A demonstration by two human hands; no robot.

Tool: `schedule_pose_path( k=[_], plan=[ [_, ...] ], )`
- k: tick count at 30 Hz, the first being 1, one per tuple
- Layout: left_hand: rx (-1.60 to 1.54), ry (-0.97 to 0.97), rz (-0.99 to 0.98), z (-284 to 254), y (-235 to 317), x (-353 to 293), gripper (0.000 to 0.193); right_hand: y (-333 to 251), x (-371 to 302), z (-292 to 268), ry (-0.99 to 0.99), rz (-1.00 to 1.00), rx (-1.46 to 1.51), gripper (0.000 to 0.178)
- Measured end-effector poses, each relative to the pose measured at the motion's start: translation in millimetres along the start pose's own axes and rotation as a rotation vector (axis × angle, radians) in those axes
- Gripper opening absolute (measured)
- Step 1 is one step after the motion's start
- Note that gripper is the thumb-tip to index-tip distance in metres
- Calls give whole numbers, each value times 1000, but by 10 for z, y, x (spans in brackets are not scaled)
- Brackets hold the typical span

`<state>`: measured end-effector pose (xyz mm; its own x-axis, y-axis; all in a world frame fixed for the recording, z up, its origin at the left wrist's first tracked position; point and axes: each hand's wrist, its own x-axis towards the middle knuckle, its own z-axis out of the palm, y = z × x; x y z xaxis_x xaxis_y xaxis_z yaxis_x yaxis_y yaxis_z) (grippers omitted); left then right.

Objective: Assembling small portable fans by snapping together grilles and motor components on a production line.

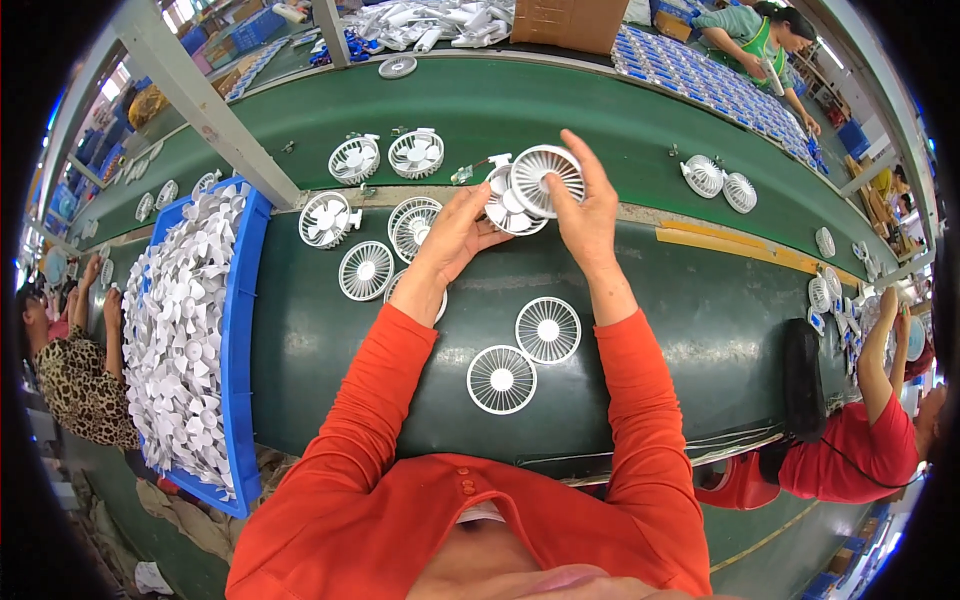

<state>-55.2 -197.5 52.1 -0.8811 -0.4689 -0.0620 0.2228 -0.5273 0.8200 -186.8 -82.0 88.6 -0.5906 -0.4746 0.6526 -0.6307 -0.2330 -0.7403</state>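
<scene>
My left hand [450, 242] is closed around the rim of a white fan housing [508, 216] with blades inside. My right hand [590, 222] pinches a round white fan grille [536, 176], tilted over the housing and covering part of it; whether the two touch cannot be made out. Two loose grilles, one [548, 331] beside the other [502, 380], lie on the dark green worktop below my hands. Left of my left wrist lie another grille [366, 270] and several round white parts, partly hidden by the hand. A bladed housing [329, 220] rests just beyond them.
A blue crate [238, 340] heaped with white fan blades [185, 330] stands at my left. Beyond the worktop runs a green conveyor belt [590, 95] carrying housings [415, 153]. A metal post [205, 95] rises at the left. Co-workers sit at both sides; another [755, 45] works across the belt.
</scene>
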Motion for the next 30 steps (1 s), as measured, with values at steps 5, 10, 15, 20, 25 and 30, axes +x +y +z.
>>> schedule_pose_path(
  k=[5,10,15,20,25,30],
  plan=[
    [-1,-3,54,7,46,-26,38,-46,7,6,-99,-285,-210,32],
    [23,34,25,24,-15,3,41,-14,-131,99,-343,-192,-138,18],
    [-132,36,20,32,3,5,42,-3,-162,174,-437,-100,-84,33],
    [-398,-20,2,86,-25,20,43,-62,-166,203,-407,-158,-126,58],
    [-400,80,174,255,-116,-37,44,122,-329,342,-370,-246,-104,74],
    [285,311,624,337,-252,-113,42,-73,-415,426,-389,54,378,66]
  ],
)
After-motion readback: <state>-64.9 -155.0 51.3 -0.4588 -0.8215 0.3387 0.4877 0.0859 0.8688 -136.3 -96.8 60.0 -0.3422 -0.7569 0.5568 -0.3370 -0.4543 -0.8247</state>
